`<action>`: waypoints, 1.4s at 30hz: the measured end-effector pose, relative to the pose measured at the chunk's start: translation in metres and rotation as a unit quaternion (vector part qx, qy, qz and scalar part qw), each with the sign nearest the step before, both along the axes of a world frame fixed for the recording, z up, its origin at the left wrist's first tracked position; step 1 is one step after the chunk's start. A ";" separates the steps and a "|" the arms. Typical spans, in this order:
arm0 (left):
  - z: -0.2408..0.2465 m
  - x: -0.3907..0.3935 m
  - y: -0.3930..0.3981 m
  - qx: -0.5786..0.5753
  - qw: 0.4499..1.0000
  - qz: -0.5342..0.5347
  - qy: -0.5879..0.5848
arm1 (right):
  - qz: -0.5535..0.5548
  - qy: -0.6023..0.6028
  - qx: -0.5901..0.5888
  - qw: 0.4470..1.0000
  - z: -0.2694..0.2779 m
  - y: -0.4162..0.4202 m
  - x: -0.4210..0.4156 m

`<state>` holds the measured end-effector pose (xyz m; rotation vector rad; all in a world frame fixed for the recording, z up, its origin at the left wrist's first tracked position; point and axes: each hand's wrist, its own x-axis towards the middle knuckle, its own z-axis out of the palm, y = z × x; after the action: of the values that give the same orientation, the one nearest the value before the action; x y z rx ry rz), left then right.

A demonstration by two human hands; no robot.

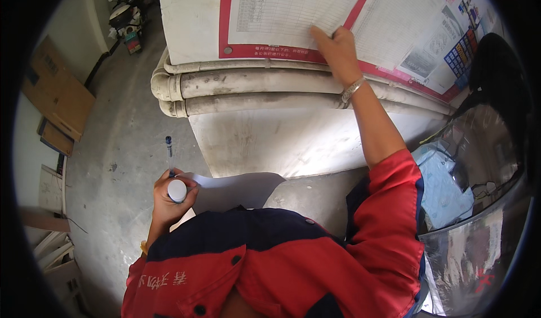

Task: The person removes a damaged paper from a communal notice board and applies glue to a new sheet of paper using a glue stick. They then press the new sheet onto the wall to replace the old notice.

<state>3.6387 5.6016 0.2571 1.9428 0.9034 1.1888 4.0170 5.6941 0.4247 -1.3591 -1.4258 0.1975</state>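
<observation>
My left hand (171, 201), low at the left, grips several things together. A clear pen with a blue end (169, 155) sticks up from it. A small cylinder with a round white top (177, 190), perhaps a glue stick, sits between thumb and fingers. From the same grip a white paper sheet (236, 191) bends out to the right, its near part hidden by my jacket. My right hand (338, 51) is up at the wall, against a printed table sheet (287, 9) on a red-bordered notice board (270, 51). Its fingertips are partly hidden.
Stained white pipes (253, 83) run along the wall below the board. A vehicle's clear windshield (494, 149) and a light blue cloth (444, 187) are close at right. Cardboard (59, 89) leans at left; a motor scooter (129, 22) stands farther back.
</observation>
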 end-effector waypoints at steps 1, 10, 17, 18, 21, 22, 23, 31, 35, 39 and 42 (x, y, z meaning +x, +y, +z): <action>-0.003 -0.001 0.000 0.001 1.000 -0.002 0.000 | 0.008 0.012 0.014 1.000 -0.002 0.000 0.006; 0.001 -0.006 -0.003 0.020 1.000 0.007 -0.002 | 0.003 0.197 0.038 0.980 0.006 0.000 -0.009; 0.003 -0.009 -0.004 -0.028 1.000 -0.013 -0.005 | 0.022 0.278 0.053 0.959 0.030 0.008 -0.018; 0.002 -0.010 -0.004 -0.028 1.000 -0.010 -0.004 | 0.055 0.276 0.078 0.956 0.032 0.006 -0.024; 0.002 -0.011 -0.003 0.027 0.999 0.018 0.007 | 0.079 0.256 0.078 0.960 0.041 -0.004 -0.033; 0.004 -0.010 -0.005 0.012 1.000 0.023 0.006 | 0.084 0.256 0.074 0.960 0.040 -0.008 -0.031; 0.001 -0.012 -0.003 0.021 1.000 0.021 0.010 | 0.089 0.255 0.070 0.960 0.042 -0.012 -0.029; 0.004 -0.006 0.006 0.005 1.000 0.023 0.014 | 0.178 0.300 0.035 0.937 0.057 -0.022 -0.024; 0.006 -0.001 0.013 -0.006 1.000 0.020 0.014 | 0.240 0.333 0.034 0.911 0.061 -0.025 -0.017; 0.004 0.001 0.018 -0.004 1.000 0.026 0.010 | 0.286 0.337 0.033 0.897 0.060 -0.027 -0.015; 0.004 0.003 0.022 -0.012 1.000 0.026 0.014 | 0.298 0.335 0.037 0.893 0.062 -0.027 -0.016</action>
<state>3.6422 5.6231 0.2609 1.9312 0.9830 1.1767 4.0009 5.6673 0.4871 -0.6377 -1.1813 0.9125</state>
